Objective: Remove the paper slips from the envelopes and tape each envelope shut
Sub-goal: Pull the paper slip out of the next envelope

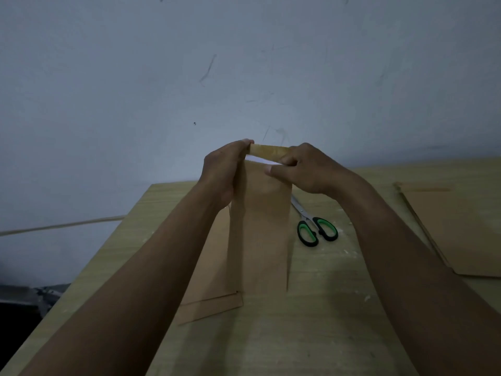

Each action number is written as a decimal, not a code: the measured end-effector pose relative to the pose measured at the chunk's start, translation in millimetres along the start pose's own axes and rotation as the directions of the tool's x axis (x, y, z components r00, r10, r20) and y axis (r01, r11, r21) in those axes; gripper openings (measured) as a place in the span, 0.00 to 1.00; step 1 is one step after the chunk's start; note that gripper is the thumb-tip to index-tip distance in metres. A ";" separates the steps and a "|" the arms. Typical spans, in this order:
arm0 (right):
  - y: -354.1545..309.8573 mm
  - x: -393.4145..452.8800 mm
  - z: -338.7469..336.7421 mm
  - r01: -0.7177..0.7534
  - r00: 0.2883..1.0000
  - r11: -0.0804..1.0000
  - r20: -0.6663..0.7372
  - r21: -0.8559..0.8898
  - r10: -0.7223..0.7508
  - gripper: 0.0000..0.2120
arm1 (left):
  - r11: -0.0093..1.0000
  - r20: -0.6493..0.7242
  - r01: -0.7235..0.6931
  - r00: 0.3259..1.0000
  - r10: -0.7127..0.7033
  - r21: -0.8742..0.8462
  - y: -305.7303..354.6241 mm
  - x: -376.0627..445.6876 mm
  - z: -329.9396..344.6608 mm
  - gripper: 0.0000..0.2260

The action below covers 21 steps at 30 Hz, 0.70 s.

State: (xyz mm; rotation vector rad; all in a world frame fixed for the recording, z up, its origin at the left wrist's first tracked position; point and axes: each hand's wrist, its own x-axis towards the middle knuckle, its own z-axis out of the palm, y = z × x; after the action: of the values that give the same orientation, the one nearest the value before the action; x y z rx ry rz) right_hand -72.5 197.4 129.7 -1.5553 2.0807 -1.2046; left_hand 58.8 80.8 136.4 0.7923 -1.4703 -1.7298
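From the head camera, you hold an envelope (259, 226) upright at frame centre. Your left hand (221, 172) grips its top left edge; your right hand (301, 169) pinches the flap (268, 151), where a white slip (259, 159) peeks out. This one looks unemptied and untaped. More envelopes (458, 229) wait at right, beyond the scissors (314, 226).

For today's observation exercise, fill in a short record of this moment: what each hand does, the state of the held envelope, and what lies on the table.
left hand: grips the held envelope's top left edge
right hand: pinches the top right, at the flap
held envelope: brown, upright, lifted above the table
flap: raised, mouth open
paper slip: white edge showing in the mouth
scissors: green and black handles, on the wooden table, right of the envelope
other envelopes: one flat below the left arm; a stack far right
tape: none visible
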 end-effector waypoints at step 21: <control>-2.1 -1.2 2.1 -0.115 0.987 0.982 0.095 -0.148 0.130 0.11 | 0.967 0.162 -0.072 0.986 0.033 0.243 -23.6 1.9 -12.6 0.04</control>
State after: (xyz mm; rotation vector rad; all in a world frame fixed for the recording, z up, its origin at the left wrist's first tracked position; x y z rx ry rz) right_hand -69.4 197.4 129.7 -1.4901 2.1995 -0.9304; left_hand 65.1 74.4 111.1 0.7492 -1.8253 -1.6182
